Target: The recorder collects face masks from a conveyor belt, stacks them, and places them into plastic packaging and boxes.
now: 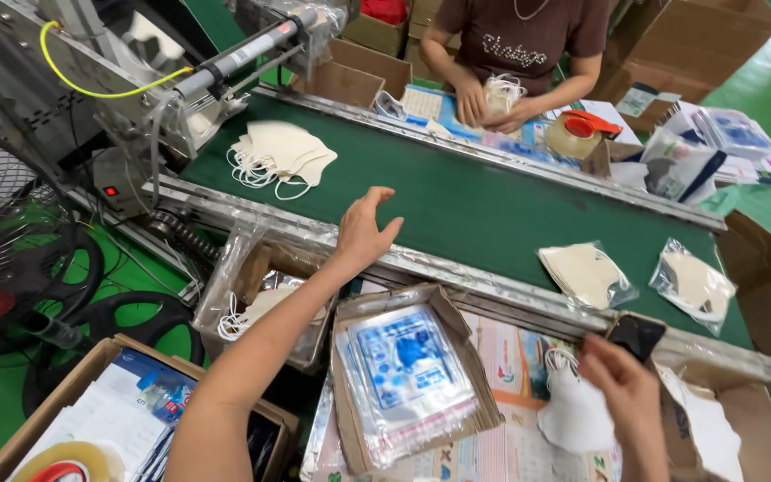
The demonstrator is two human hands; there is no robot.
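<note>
My left hand [363, 228] reaches out over the near rail of the green conveyor belt [475, 210], fingers spread, holding nothing. A fanned pile of cream face masks [283, 153] lies on the belt beyond it, to the left. My right hand [622, 388] grips a white face mask [573, 411] by its top, above the printed table surface at the lower right. Between my arms stands a shallow cardboard box of clear bags with blue print [408, 370].
Two bagged masks [586, 272] [693, 284] lie on the belt at right. A person across the belt handles masks [501, 94] beside a tape dispenser [577, 134]. A black fan [11, 241] stands left. A phone [637, 335] leans on the rail. Cardboard boxes [91, 415] surround me.
</note>
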